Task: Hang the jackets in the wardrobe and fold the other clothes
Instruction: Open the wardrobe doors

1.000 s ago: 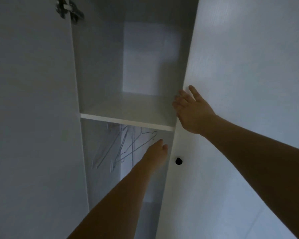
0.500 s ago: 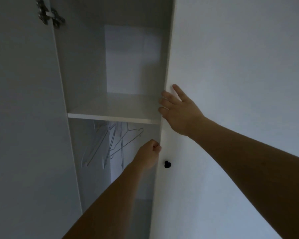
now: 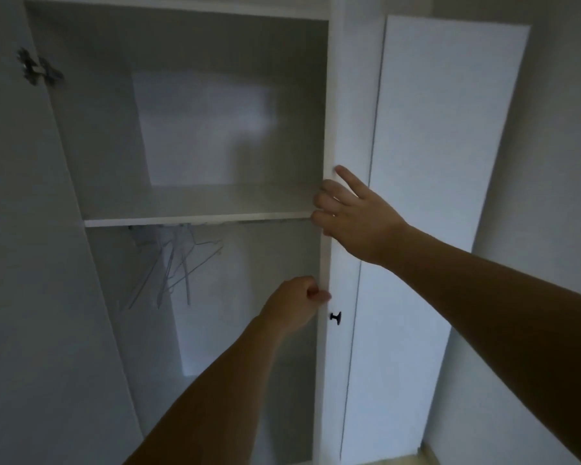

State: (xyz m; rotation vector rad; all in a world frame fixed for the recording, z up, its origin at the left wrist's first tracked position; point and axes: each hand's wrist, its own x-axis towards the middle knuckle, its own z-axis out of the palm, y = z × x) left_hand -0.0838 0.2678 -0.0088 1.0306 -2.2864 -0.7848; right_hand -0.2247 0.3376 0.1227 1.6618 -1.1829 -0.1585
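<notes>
The white wardrobe (image 3: pixel 195 219) stands open in front of me, with a bare shelf across it. Several thin wire hangers (image 3: pixel 171 270) hang bunched under the shelf at the left. My left hand (image 3: pixel 296 302) grips the free edge of the right door (image 3: pixel 344 364), just above its black knob (image 3: pixel 335 317). Higher up, my right hand (image 3: pixel 353 216) holds the same edge at shelf height, its index finger straight on the door's face. No jackets or other clothes are in view.
The left door (image 3: pixel 14 229) stands open at the left, with a metal hinge (image 3: pixel 37 70) near its top. A tall white panel (image 3: pixel 450 196) adjoins the right door. A strip of pale floor (image 3: pixel 426 459) shows at the bottom right.
The right door has swung further open, so more of the wardrobe's inside shows. My left hand went from reaching inside to gripping the door's edge. My right hand stayed on the door.
</notes>
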